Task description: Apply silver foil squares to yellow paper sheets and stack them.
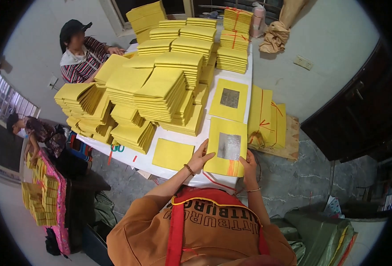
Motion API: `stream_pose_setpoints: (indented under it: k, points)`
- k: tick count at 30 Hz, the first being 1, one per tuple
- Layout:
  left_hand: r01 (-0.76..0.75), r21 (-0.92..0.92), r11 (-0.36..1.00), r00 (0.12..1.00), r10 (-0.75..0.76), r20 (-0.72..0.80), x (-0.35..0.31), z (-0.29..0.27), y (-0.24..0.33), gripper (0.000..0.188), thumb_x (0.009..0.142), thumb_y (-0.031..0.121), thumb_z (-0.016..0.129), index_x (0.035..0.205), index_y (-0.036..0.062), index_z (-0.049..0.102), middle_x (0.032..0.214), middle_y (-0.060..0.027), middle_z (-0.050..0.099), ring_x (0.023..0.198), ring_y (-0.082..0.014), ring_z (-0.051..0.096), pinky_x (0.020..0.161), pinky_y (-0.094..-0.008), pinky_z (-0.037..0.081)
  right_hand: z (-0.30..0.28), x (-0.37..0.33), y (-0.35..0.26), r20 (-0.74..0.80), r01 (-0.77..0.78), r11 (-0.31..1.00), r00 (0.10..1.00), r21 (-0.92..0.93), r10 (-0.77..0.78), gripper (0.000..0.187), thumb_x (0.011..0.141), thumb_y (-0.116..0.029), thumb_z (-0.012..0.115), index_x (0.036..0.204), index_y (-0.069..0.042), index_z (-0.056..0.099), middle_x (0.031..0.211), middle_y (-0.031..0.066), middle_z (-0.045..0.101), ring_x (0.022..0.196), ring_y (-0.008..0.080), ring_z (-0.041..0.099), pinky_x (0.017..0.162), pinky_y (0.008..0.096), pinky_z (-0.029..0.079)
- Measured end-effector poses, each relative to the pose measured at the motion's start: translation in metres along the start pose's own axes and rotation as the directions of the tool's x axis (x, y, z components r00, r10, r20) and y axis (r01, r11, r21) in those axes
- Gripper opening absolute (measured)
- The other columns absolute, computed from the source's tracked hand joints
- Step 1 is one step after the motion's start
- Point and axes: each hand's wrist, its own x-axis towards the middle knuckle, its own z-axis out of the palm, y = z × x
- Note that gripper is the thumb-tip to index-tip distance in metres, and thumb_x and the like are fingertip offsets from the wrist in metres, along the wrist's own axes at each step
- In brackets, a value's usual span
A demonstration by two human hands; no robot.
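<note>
A yellow paper sheet (pixel 215 131) with a silver foil square on it lies at the near right of the table, orange strokes showing below the foil. My left hand (pixel 200 158) grips its left edge, thumb toward the paper and fingers pointing up. At the lower right edge, my right hand (pixel 248 166) closes on the same sheet; part of its fingers is hidden. Just beyond lies another foil-marked yellow sheet (pixel 215 106). Left of my left hand is a plain yellow sheet (pixel 173 153). Whether more sheets lie under the held one, I cannot tell.
Tall stacks of folded yellow paper (pixel 158 88) cover the table's left and middle. Tied bundles (pixel 236 40) stand at the back; more bundles (pixel 267 117) rest on a board at right. Green-handled scissors (pixel 117 148) lie at the near-left edge. Two people work at left.
</note>
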Motion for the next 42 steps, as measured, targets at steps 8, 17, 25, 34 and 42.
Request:
stream_pose_setpoints:
  k: [8,17,25,34,42]
  points:
    - [-0.157,-0.201,0.967,0.985,0.169,0.043,-0.002,-0.003,-0.035,0.078,0.088,0.013,0.056,0.144,0.0101,0.001,0.118,-0.0093,0.050,0.107,-0.0153,0.048,0.094,-0.0271,0.036,-0.009,0.018,0.014,-0.134,-0.003,0.998,0.991,-0.057,-0.005,0.047,0.078,0.002,0.059,0.123,0.002,0.042,0.111,0.0112,0.054,0.097,0.0197,0.054,0.082,0.0314,0.045]
    - [-0.115,-0.699,0.706,0.993,0.097,-0.065,-0.019,0.009,-0.043,0.064,0.083,0.002,0.059,0.136,0.0097,0.024,0.092,-0.0089,0.058,0.088,-0.0151,0.058,0.080,-0.0284,0.049,-0.010,0.016,0.014,-0.120,-0.100,0.995,0.988,-0.010,0.098,0.046,0.081,0.001,0.058,0.123,-0.001,0.042,0.108,0.0110,0.056,0.094,0.0203,0.056,0.081,0.0319,0.048]
    - [0.101,-0.476,0.874,0.989,-0.139,-0.047,-0.028,-0.008,-0.028,0.034,0.087,0.013,0.056,0.116,-0.0018,0.046,0.099,-0.0088,0.061,0.081,-0.0151,0.061,0.069,-0.0260,0.052,0.007,0.019,0.016,-0.191,-0.030,0.996,0.981,-0.082,0.014,0.042,0.079,0.003,0.059,0.119,0.000,0.047,0.110,0.0087,0.056,0.098,0.0173,0.054,0.083,0.0301,0.046]
    - [0.062,0.703,0.708,0.928,0.219,-0.302,-0.031,-0.001,-0.034,0.039,0.082,0.023,0.059,0.117,0.0107,0.047,0.072,-0.0193,0.062,0.064,-0.0334,0.062,0.056,-0.0418,0.048,0.014,0.006,0.020,-0.203,0.052,0.949,0.972,-0.312,-0.120,0.046,0.080,-0.002,0.059,0.123,0.000,0.042,0.111,0.0101,0.052,0.097,0.0166,0.052,0.084,0.0281,0.044]
    - [-0.177,0.976,0.124,0.852,0.516,0.089,-0.013,0.015,0.013,0.042,0.086,0.033,0.053,0.121,0.0097,0.049,0.126,-0.0144,0.047,0.118,-0.0306,0.041,0.096,-0.0440,0.033,0.008,0.009,0.028,-0.215,0.076,0.928,0.963,-0.366,-0.163,0.046,0.077,-0.001,0.060,0.121,0.000,0.044,0.111,0.0118,0.053,0.099,0.0193,0.052,0.085,0.0302,0.042]
